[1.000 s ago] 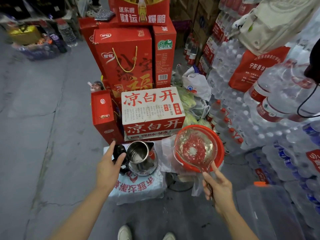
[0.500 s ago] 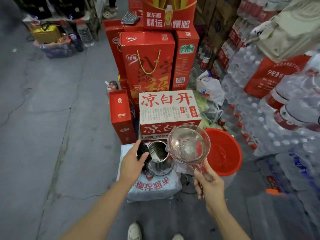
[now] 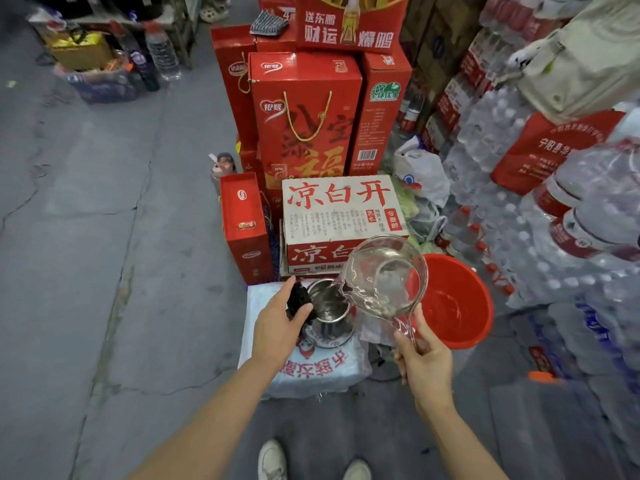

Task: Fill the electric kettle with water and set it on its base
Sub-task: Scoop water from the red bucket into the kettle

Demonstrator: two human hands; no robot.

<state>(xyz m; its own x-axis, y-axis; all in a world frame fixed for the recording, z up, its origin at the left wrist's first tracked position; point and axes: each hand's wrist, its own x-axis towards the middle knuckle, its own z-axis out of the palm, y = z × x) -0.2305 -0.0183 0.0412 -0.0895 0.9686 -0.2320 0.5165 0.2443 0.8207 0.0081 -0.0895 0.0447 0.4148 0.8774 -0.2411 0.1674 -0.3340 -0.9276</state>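
A steel electric kettle (image 3: pixel 328 315) stands open-topped on a white printed pack (image 3: pixel 313 370) in front of me. My left hand (image 3: pixel 278 325) grips its black lid and handle part at the kettle's left side. My right hand (image 3: pixel 420 356) holds the handle of a clear plastic water scoop (image 3: pixel 386 277), tilted so its lip sits over the kettle's mouth and water runs in. A red bucket (image 3: pixel 465 327) with water stands on the floor to the right of the scoop. The kettle's base is hidden under it, if there at all.
A white carton with red characters (image 3: pixel 341 209) and tall red gift boxes (image 3: pixel 304 112) stack right behind the kettle. Packs of bottled water (image 3: pixel 571 237) wall off the right side. Bare concrete floor (image 3: pixel 86 254) stretches to the left. My shoes (image 3: pixel 273 460) show at the bottom.
My right hand carried the scoop left from over the red bucket to the kettle and tipped it; water now pours in. My left hand stayed on the kettle's black part.
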